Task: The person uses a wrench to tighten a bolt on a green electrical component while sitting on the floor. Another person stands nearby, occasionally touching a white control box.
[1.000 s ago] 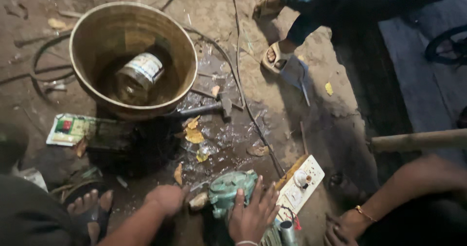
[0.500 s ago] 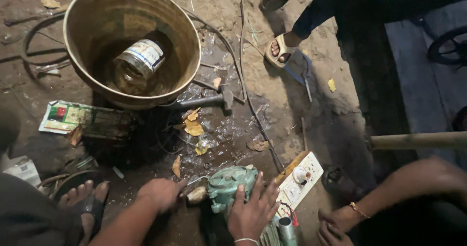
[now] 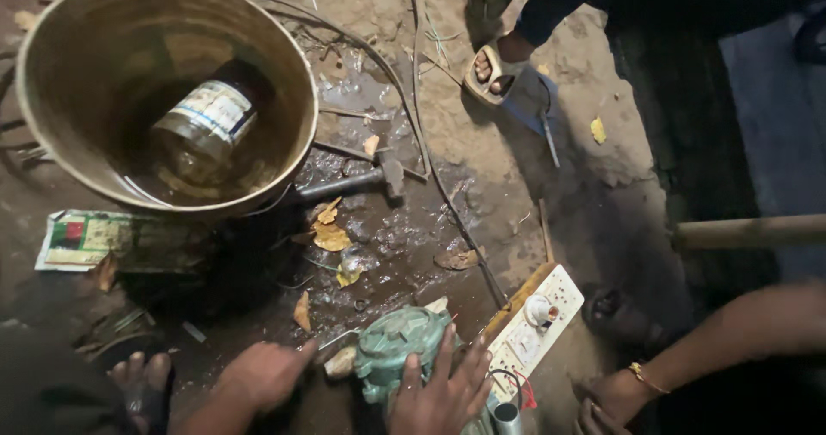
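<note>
- Your right hand [image 3: 443, 392] clamps fingers spread over the green pump [image 3: 397, 349]; it's wet, could slip.
- Left hand [image 3: 262, 373], fingers curled: grip unclear.
- White switchboard [image 3: 538, 325] near puddle [image 3: 379, 228]: shock risk.

— What's that they're working on, bare ground?

— Dirt floor [image 3: 602, 185], wet and muddy in the middle. A big metal basin [image 3: 52, 151] sits on it, a hammer [image 3: 353, 181] just beside its rim.

— And the rest?

— Dry leaves [image 3: 331, 237] in the mud, a flattened printed carton [image 3: 86, 239], thin cables [image 3: 422, 117], a white switch board [image 3: 538, 327] and a green pump [image 3: 400, 349].
</note>
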